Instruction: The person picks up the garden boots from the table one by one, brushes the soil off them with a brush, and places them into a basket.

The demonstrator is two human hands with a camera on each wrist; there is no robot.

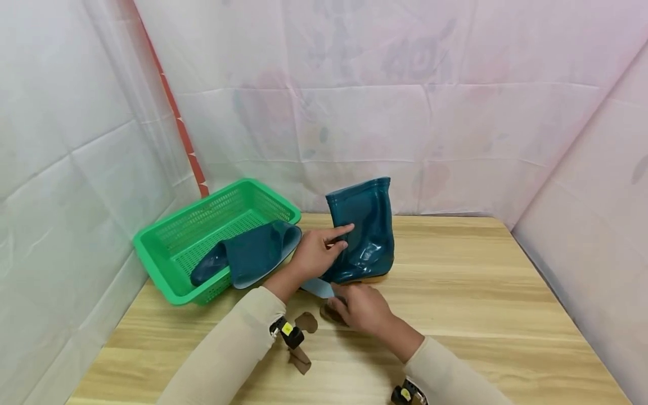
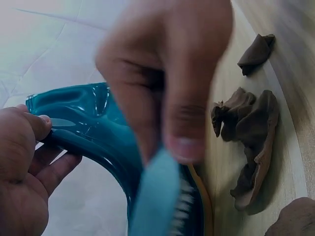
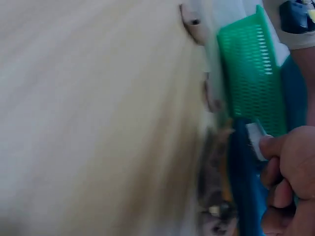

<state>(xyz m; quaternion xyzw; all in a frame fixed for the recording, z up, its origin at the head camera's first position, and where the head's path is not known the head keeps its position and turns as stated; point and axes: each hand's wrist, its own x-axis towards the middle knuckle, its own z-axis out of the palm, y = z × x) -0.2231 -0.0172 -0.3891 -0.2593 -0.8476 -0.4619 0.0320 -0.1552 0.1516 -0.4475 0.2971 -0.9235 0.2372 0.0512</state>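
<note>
A dark teal rubber boot [image 1: 365, 228] stands upright on the table, its tan sole edge showing along the bottom. My left hand [image 1: 318, 253] holds the boot's shaft between thumb and fingers, as the left wrist view shows. The right hand [image 1: 361, 306] grips a light blue brush [image 2: 156, 191] with white bristles, low beside the boot's foot. In the left wrist view the brush blurs and covers part of the boot. Brown clay-like pieces [image 2: 256, 142] lie on the table near the sole. One brown lump [image 1: 331, 313] is partly hidden under the right hand.
At the left stands a green plastic basket [image 1: 167, 279]. A second teal boot [image 1: 255, 253] lies across its near rim, with the opening toward my left forearm. Two more brown pieces, one rounded [image 1: 306, 322] and one folded [image 1: 300, 360], lie on the wooden table [image 1: 471, 281]. White sheeting [image 1: 354, 129] hangs behind.
</note>
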